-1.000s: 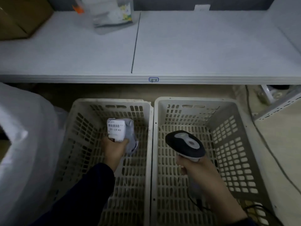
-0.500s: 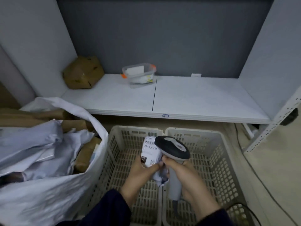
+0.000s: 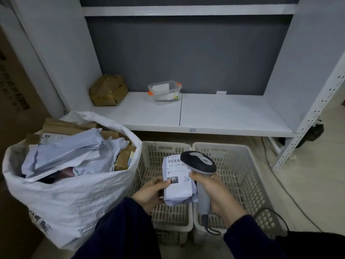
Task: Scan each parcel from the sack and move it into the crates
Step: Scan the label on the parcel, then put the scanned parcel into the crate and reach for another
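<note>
1. While the view is tilting higher than half a second ago, the shelf (image 3: 224,113) is showing more of its grey back wall.
2. The sack (image 3: 74,193) is now sitting fully in view, stuffed with packets.
3. The left crate (image 3: 164,146) and right crate (image 3: 242,165) are standing side by side.
4. The parcel (image 3: 177,189) is hanging over their shared rims, label up, with the left grip (image 3: 151,193) pinching it.
5. The scanner (image 3: 198,161), with the right grip (image 3: 214,191) curling round its handle, is still overlapping the label's corner.
</note>
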